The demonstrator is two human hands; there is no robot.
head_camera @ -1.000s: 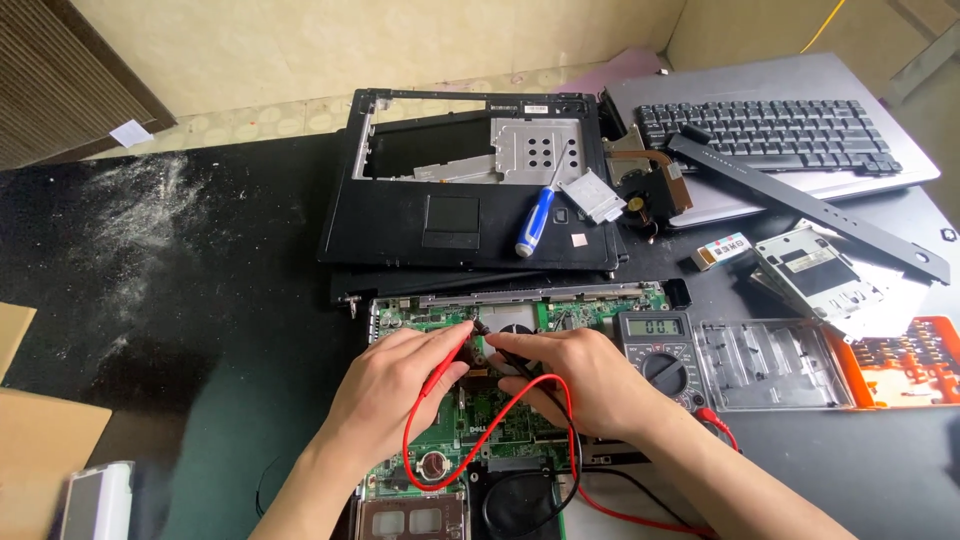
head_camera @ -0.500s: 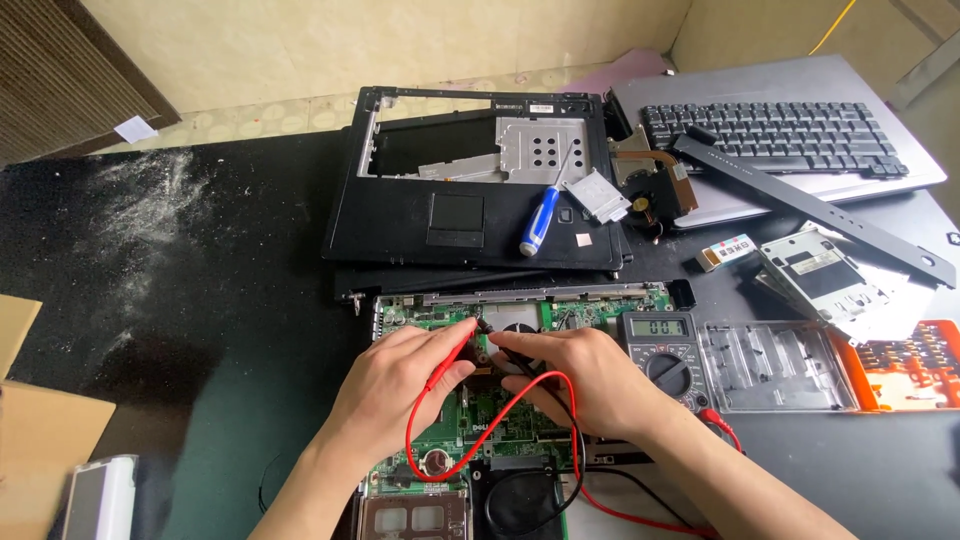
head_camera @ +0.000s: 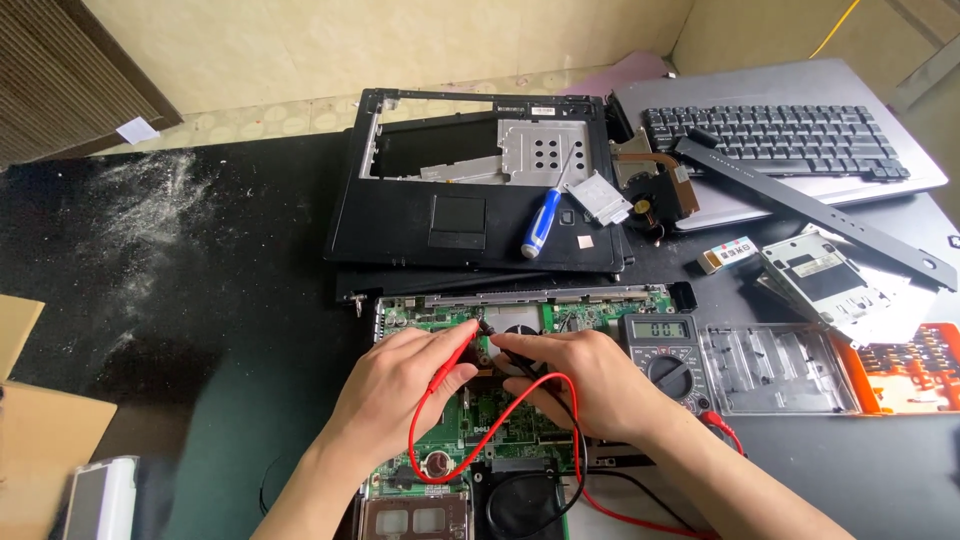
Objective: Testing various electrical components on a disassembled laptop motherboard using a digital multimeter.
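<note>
Two meter probes pressed onto a bare green laptop circuit board (head_camera: 520,425), near centre of the black table (head_camera: 200,330).

The left hand (head_camera: 400,390) pinches the slim red plastic probe (head_camera: 455,355), the right hand (head_camera: 590,385) the black probe (head_camera: 505,345); both are closed round the shafts. The probes look light and stiff, best gripped mid-barrel, and the board looks fragile. The grey multimeter (head_camera: 668,350) sits just right.

A black desk (head_camera: 230,330) carries everything, with a pale dusty smear (head_camera: 150,205) toward its far left. On it lie a green circuit board (head_camera: 500,400), a black laptop shell (head_camera: 480,185), a grey multimeter (head_camera: 665,345) and a clear plastic tray (head_camera: 775,365). A silver laptop base with a keyboard (head_camera: 780,140) sits at the far right, an orange screwdriver-bit case (head_camera: 915,365) at the right edge, brown cardboard (head_camera: 40,420) at the left edge
</note>
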